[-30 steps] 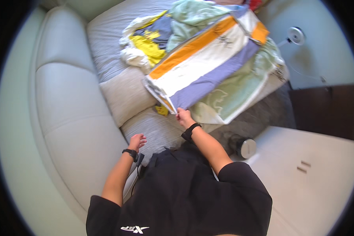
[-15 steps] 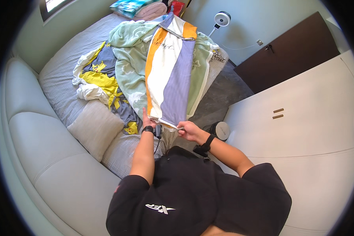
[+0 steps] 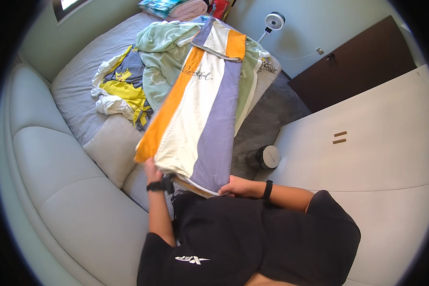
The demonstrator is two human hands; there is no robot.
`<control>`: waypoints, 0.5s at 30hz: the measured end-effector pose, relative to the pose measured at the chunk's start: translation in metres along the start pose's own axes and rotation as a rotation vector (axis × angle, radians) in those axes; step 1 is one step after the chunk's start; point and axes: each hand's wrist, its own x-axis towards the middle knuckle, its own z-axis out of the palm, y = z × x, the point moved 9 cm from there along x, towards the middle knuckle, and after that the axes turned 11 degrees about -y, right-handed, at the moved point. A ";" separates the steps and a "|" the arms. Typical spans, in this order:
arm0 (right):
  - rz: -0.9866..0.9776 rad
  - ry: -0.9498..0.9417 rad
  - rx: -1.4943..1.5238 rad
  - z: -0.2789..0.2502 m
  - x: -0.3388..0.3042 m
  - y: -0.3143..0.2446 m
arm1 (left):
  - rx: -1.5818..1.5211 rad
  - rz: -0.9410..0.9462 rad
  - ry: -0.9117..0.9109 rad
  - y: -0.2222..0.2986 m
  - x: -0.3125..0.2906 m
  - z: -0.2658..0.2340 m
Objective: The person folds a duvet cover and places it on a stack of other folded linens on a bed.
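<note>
A folded blanket [image 3: 195, 114] with orange, white and purple stripes and dark script stretches from the bed toward my body. My left hand [image 3: 152, 171] grips its near left corner at the orange stripe. At the near right corner, by the purple stripe, my right hand [image 3: 229, 185] has its fingers closed on the edge. The blanket's far end is turned back over itself. Under and beside it lies a rumpled green blanket [image 3: 164, 47] with pale patterns. My fingertips are partly hidden by the cloth.
Yellow, white and grey patterned bedding [image 3: 124, 90] lies heaped left on the bed [image 3: 76, 71]. A pale pillow [image 3: 112, 148] rests near the padded headboard [image 3: 71, 190]. To the right are a round dark bin [image 3: 267, 157], a white wardrobe [image 3: 357, 157], a fan [image 3: 274, 21] and a brown door [image 3: 352, 62].
Both hands have pulled the striped blanket's near edge closer to my body. My left hand has moved left, spreading that edge wider and lifting the orange side.
</note>
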 end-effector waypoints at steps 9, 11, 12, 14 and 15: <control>-0.022 0.087 0.288 -0.066 0.019 0.021 | -0.378 0.078 0.540 0.140 -0.098 0.004; -0.074 0.085 0.285 -0.077 0.018 0.006 | -0.211 0.202 0.604 0.174 -0.096 0.023; -0.144 0.130 0.262 -0.086 0.011 -0.004 | -0.145 0.215 0.576 0.174 -0.091 0.025; -0.267 0.189 0.244 -0.104 0.000 -0.024 | -0.080 0.246 0.587 0.184 -0.083 0.043; -0.281 0.173 0.260 -0.115 0.001 -0.028 | -0.035 0.264 0.600 0.189 -0.078 0.053</control>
